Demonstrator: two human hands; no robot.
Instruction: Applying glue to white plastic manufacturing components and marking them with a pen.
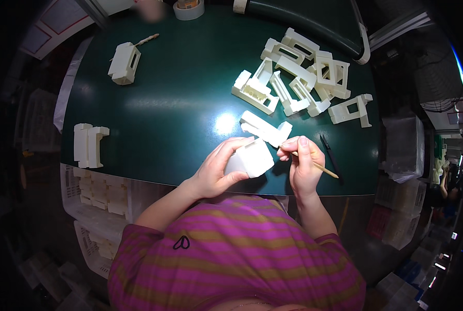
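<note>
My left hand is wrapped round a white boxy plastic part, held just above the near edge of the green table. Beside it, my right hand pinches a thin wooden stick, whose pointed end slants down to the right. The stick's other end is near the part, hidden by my fingers. Just beyond my hands lies another white plastic part. A slim black pen-like tool rests on the table to the right of my right hand.
Several cream plastic parts lie heaped at the far right of the green table. A part with a twisted stick sits far left, paired parts nearer. A tape roll stands at the back. White crates are below left.
</note>
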